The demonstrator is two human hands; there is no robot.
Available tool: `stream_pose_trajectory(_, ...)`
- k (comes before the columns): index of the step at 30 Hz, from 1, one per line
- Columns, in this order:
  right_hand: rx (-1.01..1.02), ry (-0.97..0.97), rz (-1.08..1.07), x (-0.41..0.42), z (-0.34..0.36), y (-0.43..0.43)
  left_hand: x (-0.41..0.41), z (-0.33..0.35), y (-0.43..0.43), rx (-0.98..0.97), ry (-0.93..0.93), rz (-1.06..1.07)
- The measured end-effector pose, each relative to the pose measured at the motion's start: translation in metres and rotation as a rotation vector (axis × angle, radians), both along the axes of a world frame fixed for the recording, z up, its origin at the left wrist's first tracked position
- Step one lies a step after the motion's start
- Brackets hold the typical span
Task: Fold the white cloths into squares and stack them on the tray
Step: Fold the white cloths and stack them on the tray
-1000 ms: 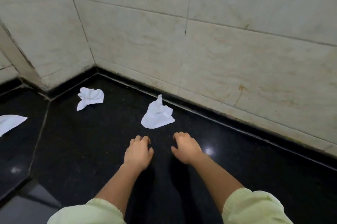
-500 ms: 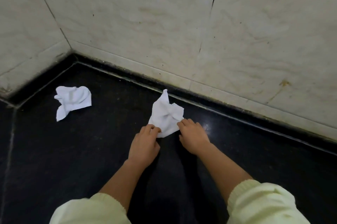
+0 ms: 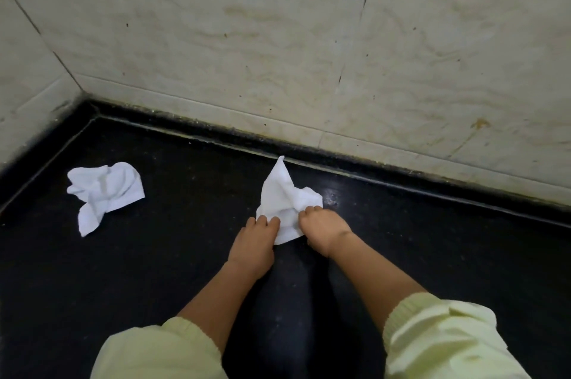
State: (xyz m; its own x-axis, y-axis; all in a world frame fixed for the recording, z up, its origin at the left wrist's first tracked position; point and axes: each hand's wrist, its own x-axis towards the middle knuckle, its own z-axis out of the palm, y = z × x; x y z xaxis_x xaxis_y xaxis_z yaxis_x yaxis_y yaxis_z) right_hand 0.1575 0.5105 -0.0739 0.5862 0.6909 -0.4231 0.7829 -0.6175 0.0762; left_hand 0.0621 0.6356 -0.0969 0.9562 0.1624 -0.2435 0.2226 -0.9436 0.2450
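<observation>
A crumpled white cloth [image 3: 282, 198] lies on the black floor close to the wall, one corner pointing up toward the skirting. My left hand [image 3: 255, 239] pinches its near left edge. My right hand [image 3: 324, 229] grips its near right edge. A second crumpled white cloth [image 3: 105, 190] lies apart at the left, near the corner of the room. No tray is in view.
The black polished floor [image 3: 154, 270] meets a cream tiled wall [image 3: 278, 39] along a dark skirting line [image 3: 401, 176]. A side wall [image 3: 24, 76] closes the left corner. My pale yellow sleeves [image 3: 438, 338] fill the bottom of the view.
Both hands moved forward from the bare floor onto the nearer cloth and took hold of its near edges. The view tilted down and right, so the third cloth at far left dropped out.
</observation>
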Motion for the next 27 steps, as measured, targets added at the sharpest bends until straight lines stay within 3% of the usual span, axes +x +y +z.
stream_pose_trajectory(3, 0.016, 0.130, -0.108, -0.010, 0.007, -0.005, -0.003, 0.002, 0.001, 0.017, 0.035, -0.035)
stream_pose_trajectory(8, 0.244, 0.253, -0.317, -0.032, 0.032, -0.024, -0.013, 0.014, -0.002, -0.001, 0.018, -0.043)
stream_pose_trajectory(13, 0.557, 0.349, -0.588, -0.037, 0.060, -0.051, -0.021, 0.048, -0.006, -0.260, -0.199, 0.109)
stream_pose_trajectory(16, 0.770, 0.413, -0.706, -0.040, 0.084, -0.067, -0.025, 0.078, -0.009, -0.399, -0.230, 0.183)
stream_pose_trajectory(21, 0.961, 0.485, -0.713, -0.054, 0.126, -0.094, -0.036, 0.122, -0.018, -0.361, -0.258, 0.082)
stream_pose_trajectory(27, 1.033, 0.597, -0.714, -0.060, 0.157, -0.132, -0.052, 0.155, -0.025, -0.342, -0.241, 0.070)
